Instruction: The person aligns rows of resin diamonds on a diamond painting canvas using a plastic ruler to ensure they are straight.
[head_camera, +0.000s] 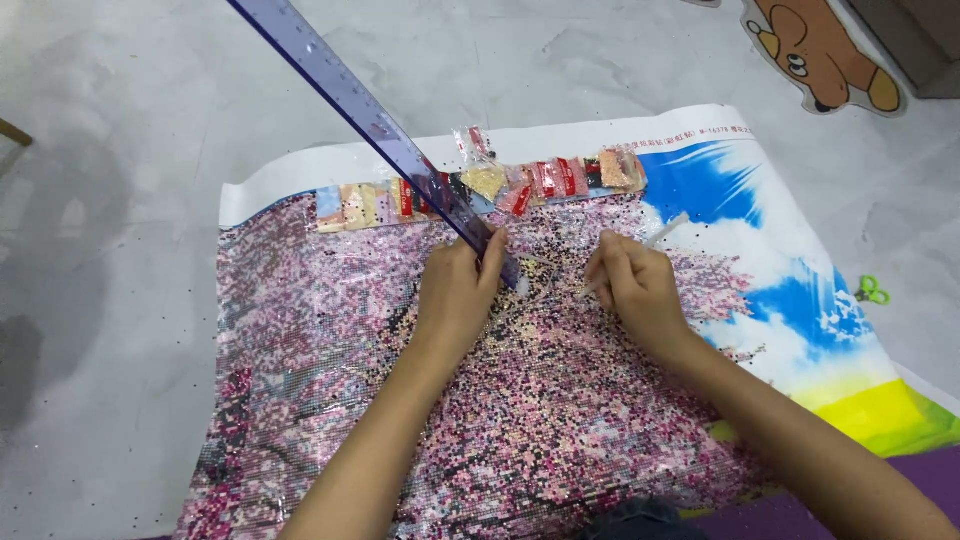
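Note:
A large diamond-painting canvas (300, 330) lies on the floor, mostly covered in pink, white and black beads, with blue sky and yellow at its right. My left hand (457, 293) grips the lower end of a long clear purple ruler (370, 118) that rises to the upper left. My right hand (637, 285) holds a thin white applicator pen (665, 231), its tip down on the beaded area. Both hands rest on the canvas, close together near its middle.
Several small bead packets (545, 178) in red, tan and pink lie along the canvas's top edge. A bear-shaped mat (820, 50) sits at top right. Small green scissors (871, 291) lie on the grey floor right of the canvas. Purple mat at bottom right.

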